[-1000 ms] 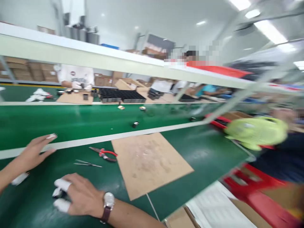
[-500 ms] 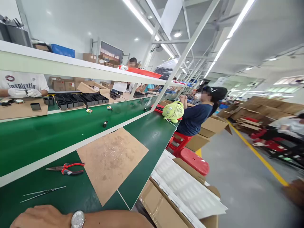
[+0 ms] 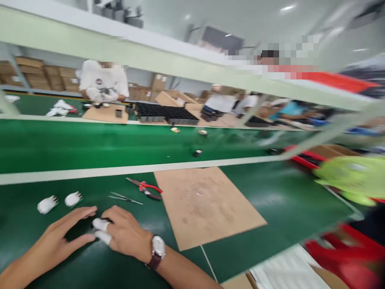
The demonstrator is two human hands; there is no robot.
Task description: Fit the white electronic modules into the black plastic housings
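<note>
My right hand (image 3: 124, 233) wears a watch and white finger covers on two fingers. Those fingers close around a small black part (image 3: 106, 219), mostly hidden by the hand. My left hand (image 3: 70, 230) is beside it, thumb and forefinger stretched apart, the fingertips close to the part. Just beyond the left hand two small white pieces with dark prongs lie on the green bench: a left white piece (image 3: 47, 204) and a right white piece (image 3: 73, 199). Tweezers (image 3: 125, 198) and red-handled pliers (image 3: 144, 188) lie past my right hand.
A brown board (image 3: 207, 208) lies right of the pliers. Behind a pale rail (image 3: 90, 174) runs a green belt (image 3: 75, 142) with several small parts. Across it a gloved co-worker (image 3: 104, 82) sits near black trays (image 3: 167, 114). A green fan (image 3: 351, 172) stands at right.
The view has swung left and down. My left hand and the two white pieces have come into sight. Both hands are now together around the small black part.
</note>
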